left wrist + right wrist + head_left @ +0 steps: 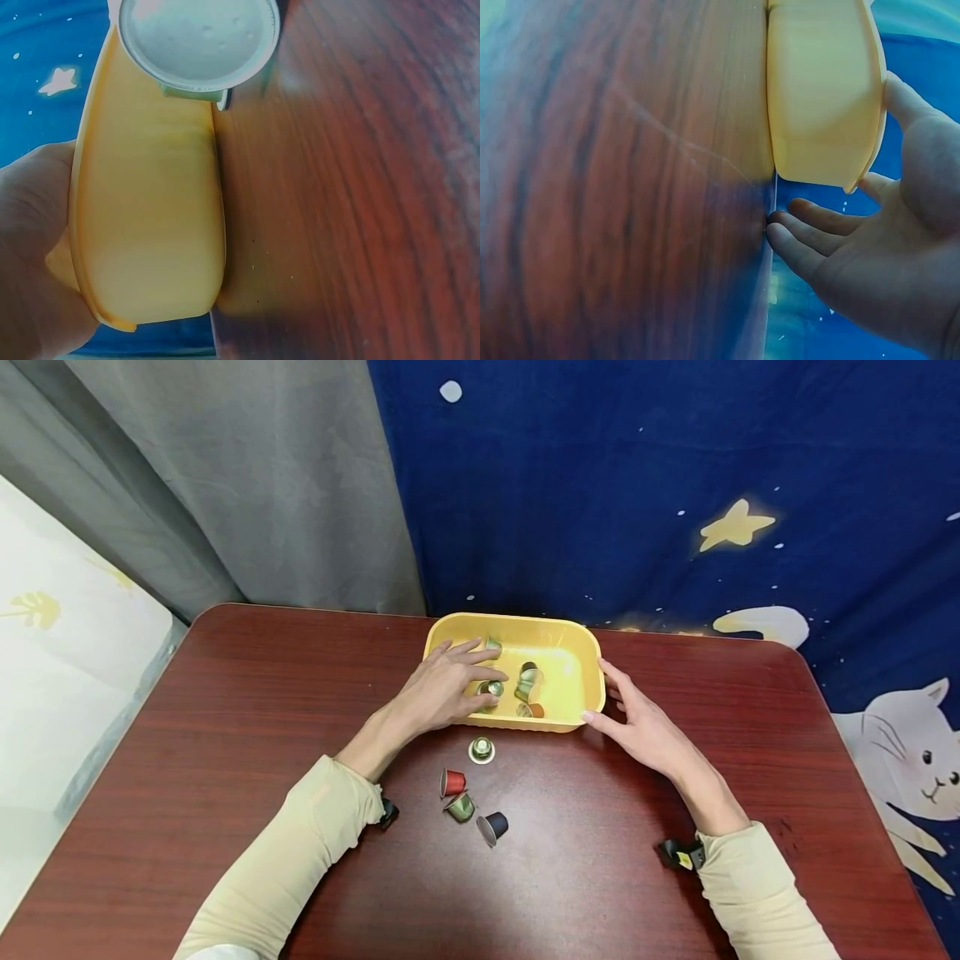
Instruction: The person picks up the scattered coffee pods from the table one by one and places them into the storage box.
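A yellow plastic bin (573,681) sits at the back of the table, with several green, brown and orange-brown coffee capsules (527,685) inside. My left hand (444,687) reaches over the bin's left end, fingers spread down among capsules; whether it touches one, I cannot tell. At the right end, my right hand (637,727) rests its thumb and index finger against the rim, its other fingers extended outside. In front of the bin are a green capsule (482,749) standing upright, a red capsule (452,782), another green capsule (461,807) and a black capsule (492,828).
The dark red wooden table (585,877) extends on both sides of the bin. Behind it hang a grey curtain (300,485) and a blue curtain (562,485) with stars. One capsule's foil lid (199,41) looms close in the left wrist view.
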`<state>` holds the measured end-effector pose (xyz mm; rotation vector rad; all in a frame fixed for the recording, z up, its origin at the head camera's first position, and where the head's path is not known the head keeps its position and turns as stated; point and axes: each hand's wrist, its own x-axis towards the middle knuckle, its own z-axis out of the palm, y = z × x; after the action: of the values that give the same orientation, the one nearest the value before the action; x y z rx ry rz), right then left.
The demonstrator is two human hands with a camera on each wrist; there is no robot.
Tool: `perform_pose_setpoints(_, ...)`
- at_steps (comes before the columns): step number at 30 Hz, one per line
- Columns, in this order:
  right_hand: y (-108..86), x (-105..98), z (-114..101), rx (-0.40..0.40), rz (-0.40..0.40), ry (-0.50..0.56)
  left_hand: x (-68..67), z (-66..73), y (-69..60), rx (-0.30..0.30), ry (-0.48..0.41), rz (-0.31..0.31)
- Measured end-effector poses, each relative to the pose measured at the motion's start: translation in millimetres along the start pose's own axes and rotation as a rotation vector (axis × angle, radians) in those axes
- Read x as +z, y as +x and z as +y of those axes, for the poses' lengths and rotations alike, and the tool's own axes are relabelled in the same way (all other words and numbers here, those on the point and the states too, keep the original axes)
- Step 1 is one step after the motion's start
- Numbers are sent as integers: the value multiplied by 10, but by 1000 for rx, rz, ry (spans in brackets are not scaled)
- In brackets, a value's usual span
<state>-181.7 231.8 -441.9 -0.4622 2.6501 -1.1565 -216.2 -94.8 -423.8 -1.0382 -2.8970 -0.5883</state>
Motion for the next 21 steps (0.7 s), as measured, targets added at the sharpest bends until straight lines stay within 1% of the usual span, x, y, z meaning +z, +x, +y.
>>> perform_pose_setpoints(7, 0, 0, 3, 8, -2, 1, 0, 4, 4, -8, -3, -5)
perform_pose_setpoints(12, 2, 1, 0, 12, -3, 1, 13, -4, 5, 2, 4, 12)
perform_pose_setpoints(21, -5, -8, 1, 4, 3, 8, 22, -8, 4, 19, 15, 20)
